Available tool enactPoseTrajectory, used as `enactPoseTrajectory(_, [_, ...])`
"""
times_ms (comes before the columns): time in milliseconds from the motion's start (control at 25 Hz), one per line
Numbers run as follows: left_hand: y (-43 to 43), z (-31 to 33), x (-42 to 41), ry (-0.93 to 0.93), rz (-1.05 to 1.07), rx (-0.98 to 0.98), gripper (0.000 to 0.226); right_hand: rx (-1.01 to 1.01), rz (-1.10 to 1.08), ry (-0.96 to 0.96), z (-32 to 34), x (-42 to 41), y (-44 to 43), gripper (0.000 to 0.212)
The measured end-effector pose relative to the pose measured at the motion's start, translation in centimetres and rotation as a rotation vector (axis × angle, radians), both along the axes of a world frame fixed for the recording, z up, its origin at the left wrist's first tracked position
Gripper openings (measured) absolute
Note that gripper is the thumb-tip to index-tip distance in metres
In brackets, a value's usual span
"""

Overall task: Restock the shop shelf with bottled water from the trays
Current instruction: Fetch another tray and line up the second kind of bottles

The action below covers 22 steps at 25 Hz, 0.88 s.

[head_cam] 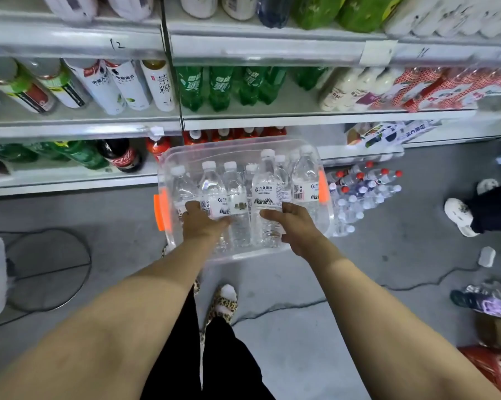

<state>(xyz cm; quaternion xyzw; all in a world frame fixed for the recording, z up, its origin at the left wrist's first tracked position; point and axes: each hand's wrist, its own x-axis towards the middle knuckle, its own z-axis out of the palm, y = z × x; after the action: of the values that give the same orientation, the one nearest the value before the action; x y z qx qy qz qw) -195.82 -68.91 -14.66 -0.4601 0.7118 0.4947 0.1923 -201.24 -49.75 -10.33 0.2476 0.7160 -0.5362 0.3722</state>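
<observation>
Arms were stretched forward and down | left hand (203,223) was curled round one water bottle (214,194) at the near edge of the tray (243,256) | right hand (294,223) was wrapped round a second bottle (265,192) | eight white caps (208,165) were counted in the tray, before the bottom shelf (70,180)

Grey concrete floor (301,342), with a crack (275,308) running across the middle. White metal shelves (70,186) along the far side, glare on their front rails. At left, a round flat base (47,255), perhaps of a stand.
</observation>
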Motion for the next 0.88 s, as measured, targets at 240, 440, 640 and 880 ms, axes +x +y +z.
enactPoseTrajectory(240, [-2.3,5.4,2.0,0.193,0.232,0.557,0.107,-0.142,-0.012,0.115,5.4,-0.2,0.9,0.026])
enactPoseTrajectory(440, [-3.3,12.7,2.2,0.442,0.214,0.753,0.054,-0.25,0.003,0.268,12.1,-2.1,-1.3,0.036])
enactPoseTrajectory(640, [-5.3,22.8,2.2,0.728,0.196,0.823,0.034,-0.464,0.074,0.458,21.3,-3.6,-5.4,0.051])
enactPoseTrajectory(880, [-10.2,34.2,3.6,1.046,0.16,0.638,0.044,-0.713,0.207,0.66,33.1,-3.6,-11.6,0.063])
